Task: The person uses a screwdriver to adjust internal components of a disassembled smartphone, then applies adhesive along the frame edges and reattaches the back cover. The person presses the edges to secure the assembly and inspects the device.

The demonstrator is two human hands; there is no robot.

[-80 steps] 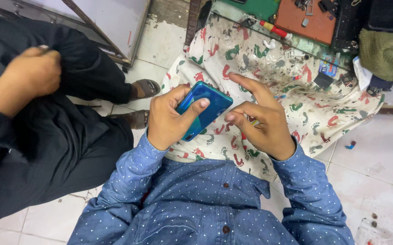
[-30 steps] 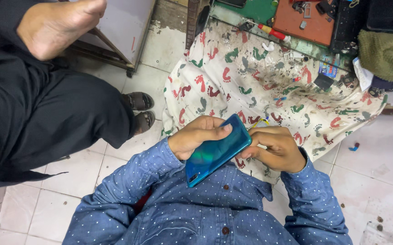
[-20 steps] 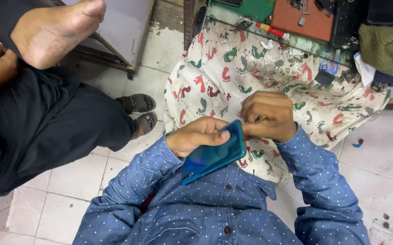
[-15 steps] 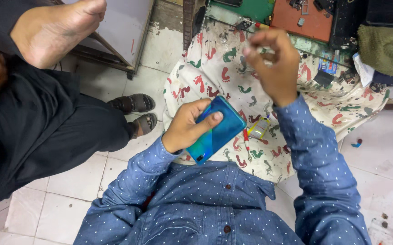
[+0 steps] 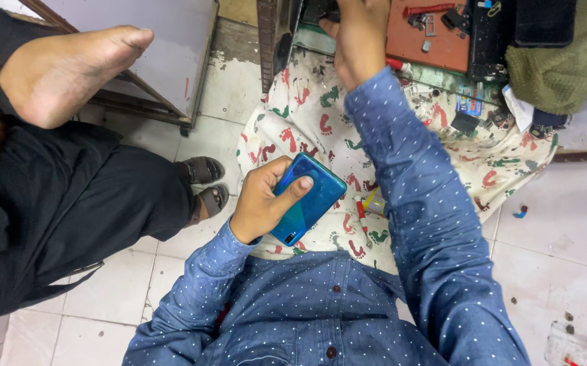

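Note:
My left hand (image 5: 261, 203) grips a blue-green phone (image 5: 310, 196) back side up, thumb laid across it, over a white cloth with red and green prints (image 5: 307, 115) on my lap. My right hand (image 5: 359, 35) is stretched far forward to the top of the view, at the edge of a workbench beside an orange mat (image 5: 429, 34). Its fingertips run past the frame's edge, so whether it holds anything is hidden. A small red-handled tool and a yellow piece (image 5: 366, 205) lie on the cloth just right of the phone.
The orange mat carries small metal parts, with a black device (image 5: 510, 27) and an olive-green cloth (image 5: 564, 61) to its right. Another person in black sits at the left, a bare foot (image 5: 63, 68) raised. Sandals (image 5: 205, 183) lie on the white tile floor.
My right hand let go of the phone and reached forward to the workbench. My left hand alone now holds the phone, which has turned slightly.

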